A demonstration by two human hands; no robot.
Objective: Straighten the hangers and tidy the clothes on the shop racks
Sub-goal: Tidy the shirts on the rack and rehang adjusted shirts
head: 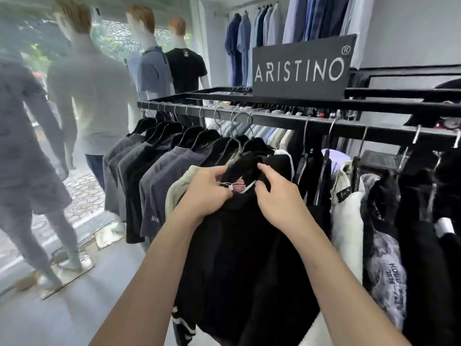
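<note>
A black garment [239,245] hangs on a hanger whose metal hook [237,126] sits over the black rack rail [324,126]. My left hand [207,193] grips the garment's collar by the hanger's left shoulder, with a white tag string by its fingers. My right hand [277,193] pinches the collar on the right side, next to a white strip. Grey and black T-shirts [154,176] hang in a row to the left. White, patterned and black clothes [384,233] crowd the rail to the right.
A black ARISTINO sign [301,68] stands on the rack's top frame. Several mannequins [94,96] stand at the left by the shop window. Blue and pale shirts [249,43] hang on the back wall. Grey floor [74,308] lies at the lower left.
</note>
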